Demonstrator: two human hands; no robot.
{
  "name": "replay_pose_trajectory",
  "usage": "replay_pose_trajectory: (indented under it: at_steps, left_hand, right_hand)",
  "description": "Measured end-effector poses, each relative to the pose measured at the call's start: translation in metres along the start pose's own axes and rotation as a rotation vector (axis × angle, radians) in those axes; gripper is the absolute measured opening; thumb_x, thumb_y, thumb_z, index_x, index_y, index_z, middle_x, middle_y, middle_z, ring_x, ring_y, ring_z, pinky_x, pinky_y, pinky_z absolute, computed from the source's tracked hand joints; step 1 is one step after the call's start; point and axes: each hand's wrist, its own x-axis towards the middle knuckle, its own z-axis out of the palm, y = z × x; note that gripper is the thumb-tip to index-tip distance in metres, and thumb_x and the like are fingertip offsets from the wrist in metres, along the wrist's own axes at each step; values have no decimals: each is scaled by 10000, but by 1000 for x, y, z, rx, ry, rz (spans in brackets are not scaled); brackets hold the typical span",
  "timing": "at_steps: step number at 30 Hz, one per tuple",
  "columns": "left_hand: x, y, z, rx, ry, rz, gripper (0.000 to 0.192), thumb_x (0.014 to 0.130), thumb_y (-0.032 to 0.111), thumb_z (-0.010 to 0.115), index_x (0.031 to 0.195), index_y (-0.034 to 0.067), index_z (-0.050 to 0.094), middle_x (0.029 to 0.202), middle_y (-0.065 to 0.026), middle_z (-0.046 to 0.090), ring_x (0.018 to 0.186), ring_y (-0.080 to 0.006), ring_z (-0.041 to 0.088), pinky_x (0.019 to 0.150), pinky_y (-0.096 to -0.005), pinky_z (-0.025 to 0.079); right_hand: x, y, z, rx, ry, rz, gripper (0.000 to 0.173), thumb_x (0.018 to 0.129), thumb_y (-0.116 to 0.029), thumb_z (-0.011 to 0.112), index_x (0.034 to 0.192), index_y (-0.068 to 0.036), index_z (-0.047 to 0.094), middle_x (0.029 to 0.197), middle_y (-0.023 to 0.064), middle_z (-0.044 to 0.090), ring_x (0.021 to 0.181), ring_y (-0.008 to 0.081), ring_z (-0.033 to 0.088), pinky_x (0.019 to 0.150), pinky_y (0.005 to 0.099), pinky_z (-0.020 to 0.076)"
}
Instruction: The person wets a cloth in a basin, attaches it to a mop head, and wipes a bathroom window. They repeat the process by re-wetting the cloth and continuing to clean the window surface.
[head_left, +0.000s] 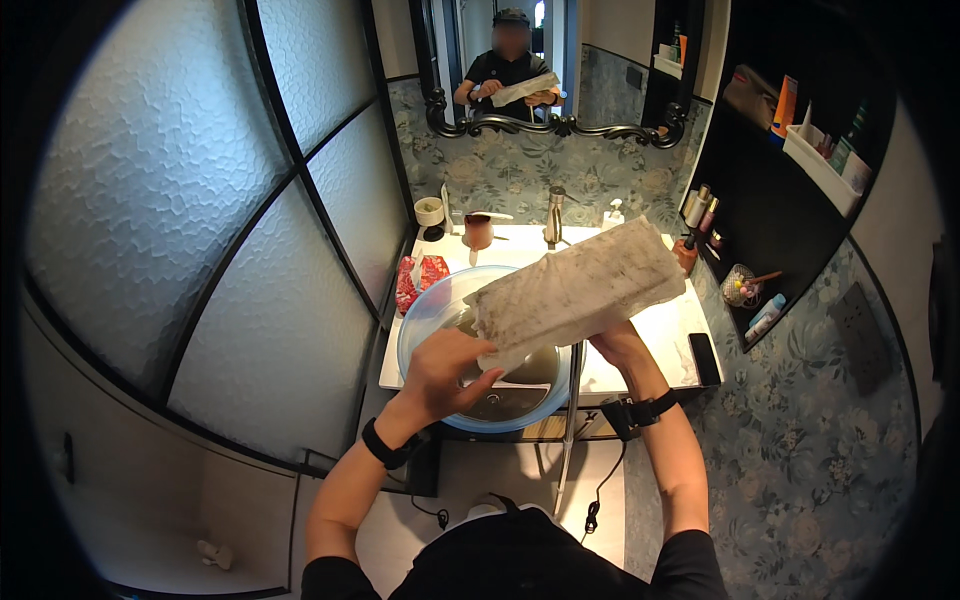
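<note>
A flat mop head wrapped in a soiled, pale cloth (581, 289) is raised over the right part of a light blue plastic basin (411, 330). Its metal pole (571, 427) runs down towards my body. My left hand (450, 371) is at the lower left corner of the cloth, thumb and fingers on either side of its edge. Beneath the cloth's right half, my right hand (619, 343) supports the mop head from below; its fingers are mostly hidden. Murky water stands in the basin, which rests on the white washbasin counter (664, 356).
A red tissue pack (421, 281), a reddish cup (478, 231), a metal faucet (554, 216) and a soap dispenser (613, 215) stand along the counter. A phone (703, 358) lies at its right edge. Textured glass panels (247, 337) rise on the left; toiletry shelves (810, 202) are on the right.
</note>
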Motion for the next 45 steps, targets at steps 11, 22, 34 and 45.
replay_pose_trajectory:
  at_steps: [11, 22, 34, 45]
  left_hand:
    - [14, -57, 6, -775, -183, -824, 367, 1035, 316, 543, 1289, 63, 622, 1093, 15, 651, 979, -67, 564, 837, -238, 449]
    - [6, -86, 19, -971, -136, -929, 199, 1027, 194, 518, 1105, 71, 654, 1034, 32, 659, 972, -54, 598, 819, -214, 449]
    - [28, -82, 29, -1438, -421, -984, 447, 977, 331, 634, 1199, -57, 622, 1155, -87, 673, 1056, -150, 634, 963, -298, 481]
    - [28, -83, 29, -1378, -564, -1052, 566, 963, 374, 651, 1275, -90, 562, 1218, -140, 661, 1109, -186, 644, 989, -317, 502]
  right_hand:
    - [-6, -2, -9, -43, -81, 80, 483, 967, -157, 646, 1403, -55, 464, 1389, 77, 527, 1233, 216, 543, 1022, 378, 486]
    - [-5, 4, -19, -26, -93, 56, 444, 952, -147, 665, 1356, -38, 517, 1326, 93, 577, 1163, 220, 591, 960, 364, 522]
    - [-1, 7, -29, 11, -157, 47, 469, 940, -160, 685, 1364, -44, 520, 1335, 94, 582, 1180, 210, 594, 954, 348, 529]
    - [6, 15, -44, -9, -155, 56, 449, 921, -134, 706, 1322, -9, 549, 1286, 98, 611, 1111, 198, 615, 939, 329, 530]
